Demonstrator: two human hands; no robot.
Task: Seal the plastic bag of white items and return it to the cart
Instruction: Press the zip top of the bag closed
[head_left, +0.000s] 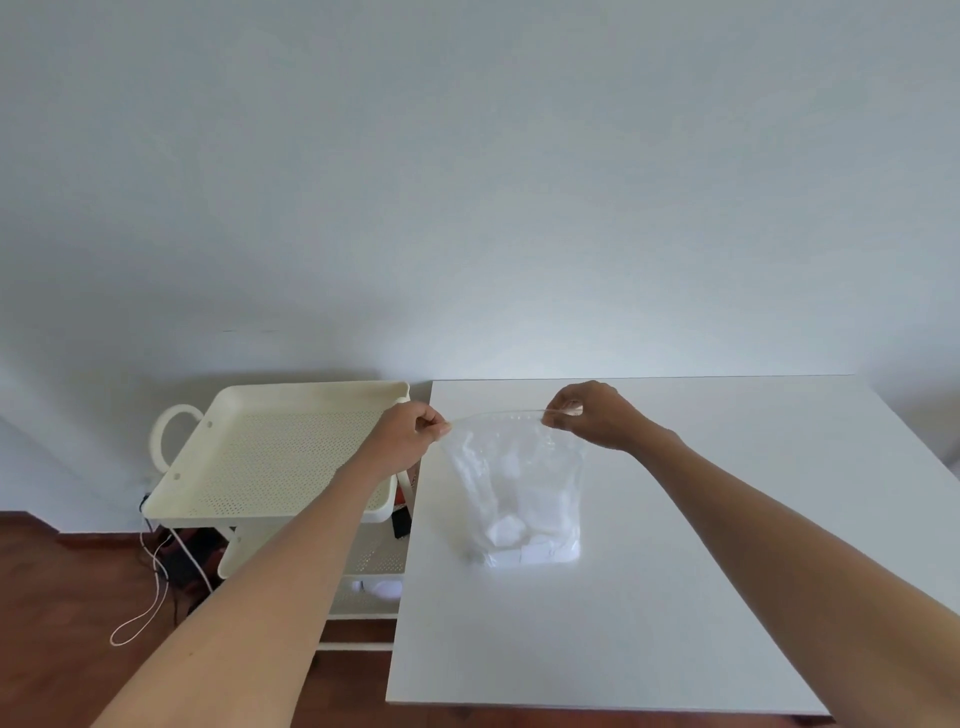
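A clear plastic bag (514, 483) stands upright on the white table (675, 597), with white items (511, 535) resting at its bottom. My left hand (408, 439) pinches the left end of the bag's top strip. My right hand (589, 413) pinches the right end of that strip, which is stretched taut between both hands. The cream cart (270, 452) with a perforated top tray stands just left of the table, beside my left hand.
The cart has a loop handle (169, 434) on its far left and lower shelves holding small things. Cables (156, 582) lie on the wooden floor under it. A plain wall rises behind the table and cart.
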